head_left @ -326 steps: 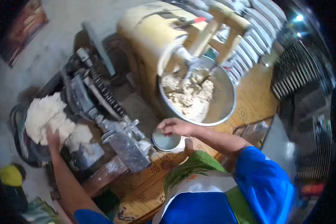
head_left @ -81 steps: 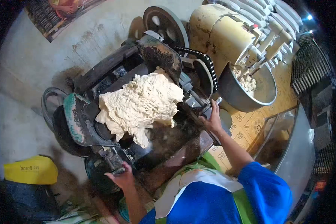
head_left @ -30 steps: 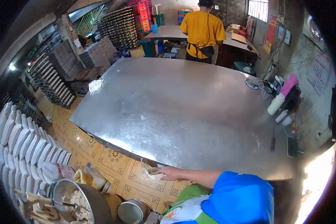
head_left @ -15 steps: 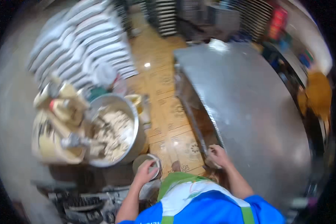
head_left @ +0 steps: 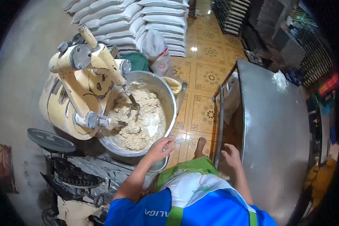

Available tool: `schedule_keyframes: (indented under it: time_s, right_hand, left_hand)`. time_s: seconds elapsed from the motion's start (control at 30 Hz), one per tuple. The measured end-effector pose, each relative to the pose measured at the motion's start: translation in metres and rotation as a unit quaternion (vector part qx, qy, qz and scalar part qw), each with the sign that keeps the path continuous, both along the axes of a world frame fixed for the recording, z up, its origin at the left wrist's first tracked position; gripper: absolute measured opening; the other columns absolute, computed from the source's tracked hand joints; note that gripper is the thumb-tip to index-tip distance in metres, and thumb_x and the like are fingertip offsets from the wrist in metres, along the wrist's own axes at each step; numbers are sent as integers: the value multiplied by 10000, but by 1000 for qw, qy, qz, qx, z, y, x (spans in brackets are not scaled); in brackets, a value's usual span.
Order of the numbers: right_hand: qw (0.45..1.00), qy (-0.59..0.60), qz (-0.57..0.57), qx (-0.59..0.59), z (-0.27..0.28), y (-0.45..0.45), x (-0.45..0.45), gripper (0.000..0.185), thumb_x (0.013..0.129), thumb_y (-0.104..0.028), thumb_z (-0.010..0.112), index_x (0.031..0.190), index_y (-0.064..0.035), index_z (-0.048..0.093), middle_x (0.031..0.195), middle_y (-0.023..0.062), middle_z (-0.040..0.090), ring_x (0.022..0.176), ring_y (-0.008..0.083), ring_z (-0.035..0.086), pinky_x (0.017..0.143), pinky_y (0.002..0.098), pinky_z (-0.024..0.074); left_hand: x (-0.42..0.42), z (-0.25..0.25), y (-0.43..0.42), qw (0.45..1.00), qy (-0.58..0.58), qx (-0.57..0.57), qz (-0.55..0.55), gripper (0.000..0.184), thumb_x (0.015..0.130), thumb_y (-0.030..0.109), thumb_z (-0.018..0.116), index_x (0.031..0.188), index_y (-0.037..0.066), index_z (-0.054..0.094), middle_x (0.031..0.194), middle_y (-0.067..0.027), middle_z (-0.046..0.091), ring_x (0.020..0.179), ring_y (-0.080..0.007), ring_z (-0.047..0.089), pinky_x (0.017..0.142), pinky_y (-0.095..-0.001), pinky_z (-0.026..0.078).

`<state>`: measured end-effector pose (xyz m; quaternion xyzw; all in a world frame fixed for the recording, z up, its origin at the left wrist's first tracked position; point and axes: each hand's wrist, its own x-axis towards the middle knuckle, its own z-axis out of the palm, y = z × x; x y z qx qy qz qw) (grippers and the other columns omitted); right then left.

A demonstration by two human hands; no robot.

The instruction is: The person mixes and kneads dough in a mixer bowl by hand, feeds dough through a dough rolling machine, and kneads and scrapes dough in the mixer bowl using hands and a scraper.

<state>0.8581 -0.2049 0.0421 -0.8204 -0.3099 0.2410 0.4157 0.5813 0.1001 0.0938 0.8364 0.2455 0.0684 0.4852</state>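
Observation:
A large steel mixing bowl [head_left: 172, 109] holds pale, lumpy dough [head_left: 133, 137] with a patch of white on its right side. Two metal arms of a cream-coloured mixer [head_left: 73, 98] reach down into the dough. Close to the bowl's near right rim is my left hand [head_left: 160, 149], fingers loosely bent and apart, holding nothing that I can see. Beneath it, part of a grey bucket [head_left: 160, 165] shows. My right hand [head_left: 231, 154] hangs beside the left edge of a metal table [head_left: 275, 124], its thumb and fingers apart with nothing visible in them.
White sacks [head_left: 163, 26] are stacked at the back. A tied plastic bag [head_left: 154, 45] and a yellow container [head_left: 172, 84] stand behind the bowl. Exposed machinery with a chain [head_left: 79, 177] lies at lower left. Tiled floor [head_left: 203, 94] runs between bowl and table.
My view has turned left, so the mixer and bowl appear nearer the middle and the table farther right. My left hand has come closer to the bowl's rim. The picture is sharper.

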Motion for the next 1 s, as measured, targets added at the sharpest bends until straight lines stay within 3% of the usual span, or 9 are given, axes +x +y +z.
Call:
schedule_keyframes:
  time_s: [0.2, 0.33, 0.47, 0.57, 0.73, 0.87, 0.9, 0.97, 1.0]
  right_hand:
    - [1000, 9, 7, -6, -11, 67, 108, 402, 821, -85, 705, 1189, 24, 584, 1062, 139, 635, 952, 210, 631, 827, 303, 511]
    - [997, -40, 60, -21, -18, 124, 204, 408, 820, -89, 697, 1195, 22, 582, 1080, 155, 637, 957, 242, 633, 844, 320, 509]
    - [993, -35, 112, -25, -10, 192, 293, 376, 834, -80, 700, 1178, 19, 584, 1061, 109, 638, 942, 183, 614, 839, 306, 510]
    - [987, -32, 151, -40, 9, 256, 343, 390, 818, -80, 688, 1179, 27, 587, 1077, 163, 636, 961, 247, 627, 851, 331, 505]
    - [971, -62, 231, -22, 9, 364, 401, 388, 810, -88, 679, 1171, 25, 595, 1043, 189, 646, 925, 293, 639, 837, 357, 509]
    - [959, -19, 280, -43, 5, 440, 429, 362, 816, -27, 664, 1162, 32, 577, 958, 119, 626, 828, 200, 630, 735, 315, 524]
    - [955, -22, 294, -44, -14, 453, 444, 362, 816, -27, 664, 1162, 32, 577, 958, 119, 626, 828, 200, 630, 735, 315, 524]
    - [937, -20, 330, -110, -59, 477, 477, 358, 813, -85, 686, 1140, 28, 593, 1006, 145, 648, 806, 232, 645, 719, 347, 535]
    - [934, -23, 337, -119, -64, 497, 488, 358, 813, -85, 686, 1140, 28, 593, 1006, 145, 648, 806, 232, 645, 719, 347, 535]
  left_hand:
    - [78, -18, 49, 996, -23, 15, 87, 446, 817, 186, 706, 1208, 9, 584, 1086, -176, 612, 1033, -303, 604, 901, -370, 477]
    - [146, -36, 87, 972, -47, 54, 223, 529, 797, 221, 726, 1232, -25, 551, 1070, -208, 608, 1027, -329, 601, 903, -379, 478]
    - [192, -69, 138, 941, 39, 128, 309, 622, 814, 252, 717, 1298, -52, 472, 1104, -283, 562, 1094, -424, 553, 960, -439, 443]
    - [217, -80, 179, 903, 165, -34, 395, 709, 804, 299, 720, 1315, -94, 424, 1209, -332, 527, 1156, -451, 509, 1005, -459, 400]
    - [242, -114, 223, 899, 20, -16, 437, 699, 821, 304, 696, 1302, -121, 421, 1257, -329, 519, 1171, -443, 500, 1024, -449, 386]
    - [255, -159, 262, 791, 59, -55, 606, 605, 820, 295, 685, 1231, -107, 496, 1185, -314, 569, 1161, -431, 508, 1018, -446, 385]
    - [247, -177, 270, 815, 184, 49, 547, 568, 817, 276, 679, 1208, -101, 512, 1171, -309, 578, 1148, -427, 521, 1008, -444, 393]
    - [237, -209, 280, 793, 423, 231, 373, 495, 810, 238, 667, 1160, -89, 543, 1143, -297, 596, 1122, -419, 547, 989, -440, 409]
    - [249, -180, 293, 793, 424, 220, 378, 495, 810, 238, 667, 1160, -89, 543, 1143, -297, 596, 1122, -419, 547, 989, -440, 409]
